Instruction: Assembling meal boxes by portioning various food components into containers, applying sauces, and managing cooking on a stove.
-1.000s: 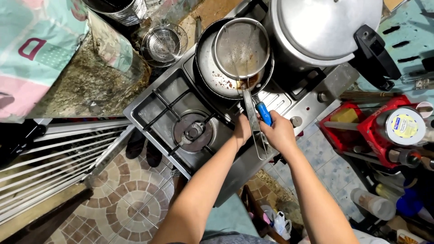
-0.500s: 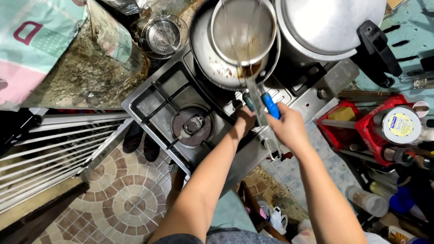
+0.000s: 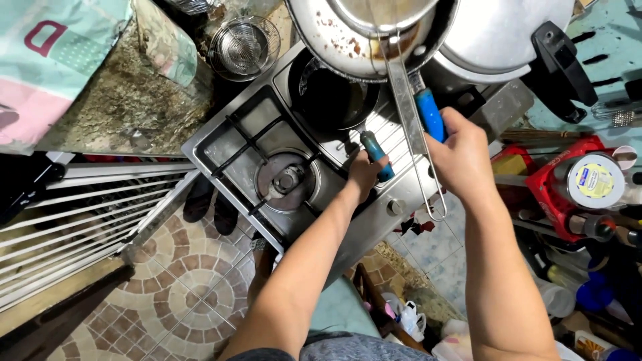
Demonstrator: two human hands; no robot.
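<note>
Clamped in my right hand (image 3: 461, 157) is the blue handle of a steel pan (image 3: 374, 40), and with it, in the same fist, the long wire handle of a strainer (image 3: 408, 113) whose bowl sits inside that pan. The pan is up off the stove, tilted, near the top edge of the view, its rim stained brown with bits stuck to it. My left hand (image 3: 364, 175) is shut around the blue handle of a second, dark pan (image 3: 328, 100), which sits on the rear burner of the gas stove (image 3: 227, 144), right under the lifted one. The two hands are near each other but apart.

The front burner (image 3: 287, 180) is bare, its ring and grate showing. Behind and to the right of the lifted pan stands a big steel pot with a black handle (image 3: 562, 60). A small wire mesh basket (image 3: 244, 47) rests on the rough stone counter left of the stove. Right of the stove, a red crate (image 3: 555, 180) holds bottles and a round lidded tin. Below me lies patterned floor tile (image 3: 180, 281), with a pair of dark slippers beside the stove.
</note>
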